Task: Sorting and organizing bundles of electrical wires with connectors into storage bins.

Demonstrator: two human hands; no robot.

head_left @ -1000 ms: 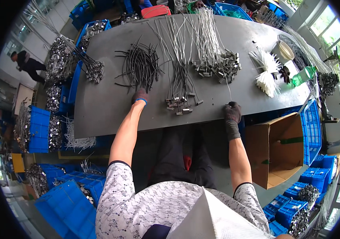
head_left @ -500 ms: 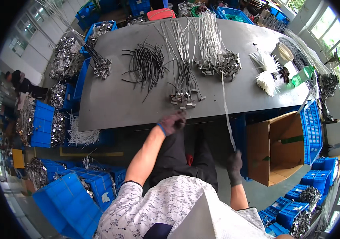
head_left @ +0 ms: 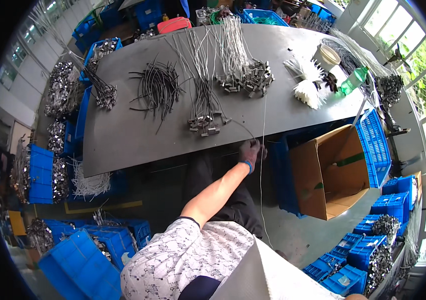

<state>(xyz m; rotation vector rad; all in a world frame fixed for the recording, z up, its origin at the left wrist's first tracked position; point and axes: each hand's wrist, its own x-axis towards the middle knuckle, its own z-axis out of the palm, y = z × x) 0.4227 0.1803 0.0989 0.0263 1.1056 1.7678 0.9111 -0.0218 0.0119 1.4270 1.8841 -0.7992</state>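
My left hand (head_left: 251, 151), in a dark glove with a blue cuff, is at the front edge of the metal table (head_left: 138, 150), fingers curled. A thin grey cable (head_left: 244, 128) runs from a small metal block on the table into its fingers. A long pale strand (head_left: 261, 195) hangs over the edge past those fingertips toward my body. At its lower end a dark sliver, perhaps my right hand (head_left: 280, 254), shows beside my white front covering; its fingers are hidden. Nearby lie bunched cables with metal blocks (head_left: 205, 125) and a larger such bundle (head_left: 245, 80).
Black cable pieces (head_left: 159, 90) lie left on the table; white ties (head_left: 308, 85), a pale bowl (head_left: 328, 55) and a green bottle (head_left: 354, 80) sit right. An open cardboard box (head_left: 313, 185) stands below the right edge. Blue crates (head_left: 80, 260) flank both sides.
My left hand has moved right along the table edge to the hanging strand. My right hand has drawn back toward my body, almost out of sight. The view has shifted slightly.
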